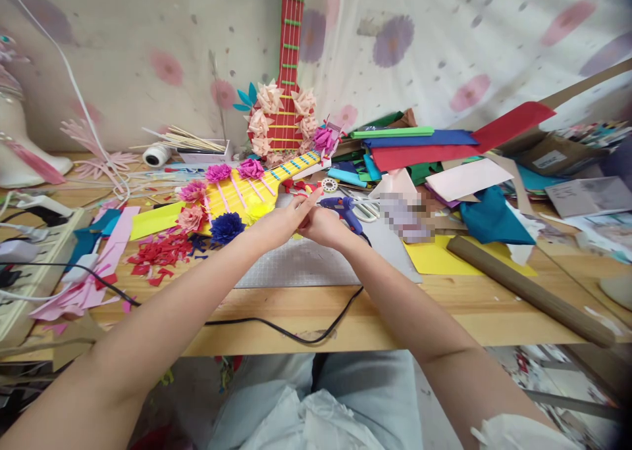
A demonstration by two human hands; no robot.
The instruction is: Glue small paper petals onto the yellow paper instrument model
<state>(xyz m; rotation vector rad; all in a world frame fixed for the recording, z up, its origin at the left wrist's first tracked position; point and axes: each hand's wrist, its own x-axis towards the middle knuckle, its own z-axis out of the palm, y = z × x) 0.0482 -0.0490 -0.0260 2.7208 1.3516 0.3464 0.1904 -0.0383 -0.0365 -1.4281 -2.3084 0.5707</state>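
Observation:
My left hand (289, 220) and my right hand (322, 226) meet over the grey cutting mat (306, 266). The fingers of both are drawn in and overlap, and whatever they pinch is hidden. Just beyond my right hand lies a blue glue gun (340, 204) with a black cord, apart from its fingers. To the left of my hands rests a yellow paper guitar (237, 200) with pink strips for strings and paper flowers along its edge. A dark blue paper flower (227, 228) sits near my left forearm. Behind the glue gun are pale-handled scissors (368, 211).
A red paper instrument (286, 118) leans on the flowered curtain. Colored paper sheets (424, 150) pile up at back right, with a brown cardboard tube (528, 289) in front. Red scraps (160, 249) and a power strip (44, 272) lie left. A black cord (276, 330) crosses the table's front.

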